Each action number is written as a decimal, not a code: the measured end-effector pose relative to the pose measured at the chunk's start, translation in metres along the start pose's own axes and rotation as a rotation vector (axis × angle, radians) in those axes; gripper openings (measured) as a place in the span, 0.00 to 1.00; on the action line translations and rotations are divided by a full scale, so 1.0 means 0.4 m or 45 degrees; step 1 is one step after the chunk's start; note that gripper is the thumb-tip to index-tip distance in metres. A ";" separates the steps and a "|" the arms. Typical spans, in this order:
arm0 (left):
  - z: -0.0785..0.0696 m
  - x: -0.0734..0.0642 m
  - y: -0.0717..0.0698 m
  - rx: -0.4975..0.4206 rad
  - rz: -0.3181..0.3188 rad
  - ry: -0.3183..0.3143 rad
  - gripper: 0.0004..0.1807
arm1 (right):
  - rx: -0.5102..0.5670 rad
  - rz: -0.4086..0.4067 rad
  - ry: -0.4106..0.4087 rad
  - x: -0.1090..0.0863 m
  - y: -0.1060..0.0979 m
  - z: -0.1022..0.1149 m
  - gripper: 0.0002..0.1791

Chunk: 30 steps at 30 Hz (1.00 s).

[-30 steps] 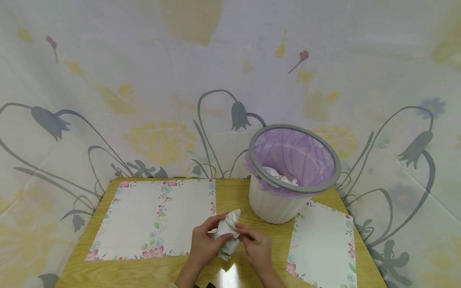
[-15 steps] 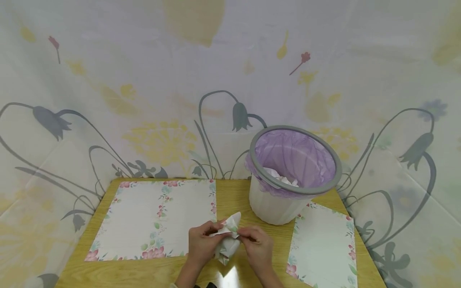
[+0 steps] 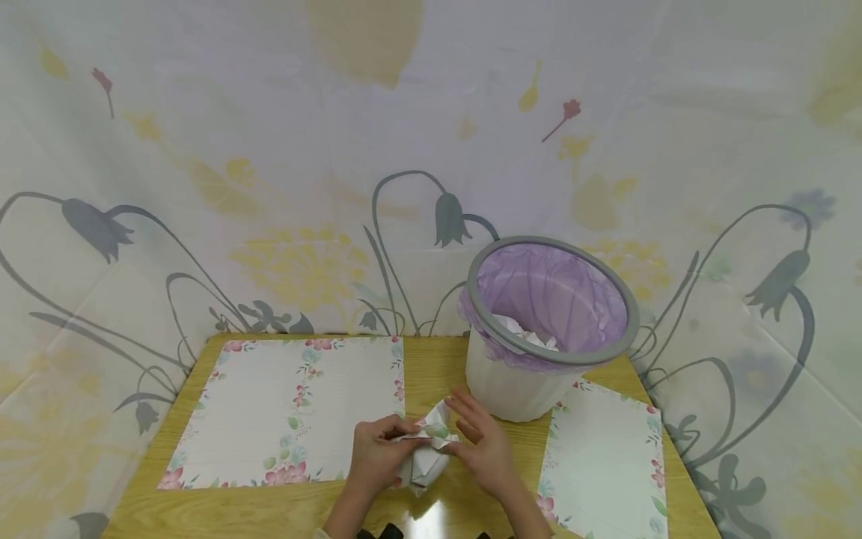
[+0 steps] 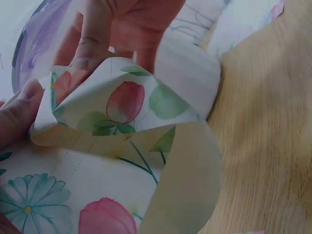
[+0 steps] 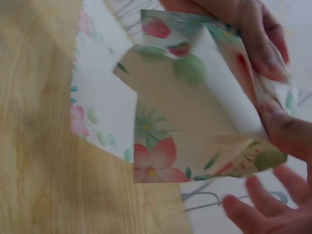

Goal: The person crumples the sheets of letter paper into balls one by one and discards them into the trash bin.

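Currently, left hand (image 3: pixel 376 455): fingers pinch folded paper (image 3: pixel 427 463).
Right hand (image 3: pixel 486 453): thumb touches paper; fingers spread.
Bin (image 3: pixel 501 385): right, far side.

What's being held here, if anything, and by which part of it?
A folded floral-print paper: the left hand pinches the left side of its fold. The right hand touches the right side with its thumb; whether it pinches is unclear.

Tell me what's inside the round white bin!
A purple plastic bag lines the round white bin, with crumpled white paper inside. The bottom and anything under the paper are hidden.
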<state>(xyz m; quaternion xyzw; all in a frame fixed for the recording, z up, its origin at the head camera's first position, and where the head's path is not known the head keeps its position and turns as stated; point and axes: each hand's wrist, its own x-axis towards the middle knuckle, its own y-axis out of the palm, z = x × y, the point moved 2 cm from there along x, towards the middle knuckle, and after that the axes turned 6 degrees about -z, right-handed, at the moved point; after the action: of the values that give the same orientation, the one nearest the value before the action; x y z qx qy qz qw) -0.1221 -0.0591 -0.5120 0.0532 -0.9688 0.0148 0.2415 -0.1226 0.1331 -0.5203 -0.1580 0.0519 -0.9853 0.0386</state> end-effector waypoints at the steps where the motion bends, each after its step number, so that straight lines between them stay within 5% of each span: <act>1: 0.002 -0.002 -0.001 0.004 0.006 -0.029 0.12 | 0.090 0.076 0.047 0.002 -0.004 -0.004 0.37; 4: 0.005 -0.007 -0.004 0.005 0.003 -0.096 0.12 | 0.271 0.251 0.110 0.008 -0.013 -0.014 0.39; 8: -0.014 -0.005 -0.003 0.002 -0.016 -0.069 0.13 | 0.367 0.314 0.106 0.011 -0.017 -0.019 0.42; 12: -0.045 0.004 -0.003 -0.031 -0.027 -0.015 0.13 | 0.329 0.253 0.125 0.011 -0.015 -0.015 0.45; 18: -0.021 0.005 -0.001 -0.077 -0.051 0.062 0.13 | 0.270 0.081 0.301 0.011 -0.001 -0.006 0.48; 23: -0.015 0.004 0.002 -0.059 -0.080 0.057 0.14 | 0.291 0.060 0.169 0.007 0.012 -0.010 0.31; 30: 0.006 0.001 0.008 -0.032 -0.155 0.109 0.18 | 0.201 0.050 0.063 -0.006 0.037 -0.009 0.31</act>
<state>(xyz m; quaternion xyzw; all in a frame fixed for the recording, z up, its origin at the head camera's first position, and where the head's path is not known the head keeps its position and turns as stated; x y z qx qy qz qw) -0.1239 -0.0561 -0.5139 0.1082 -0.9527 -0.0096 0.2839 -0.1205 0.1190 -0.5261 -0.1290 -0.0219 -0.9890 0.0690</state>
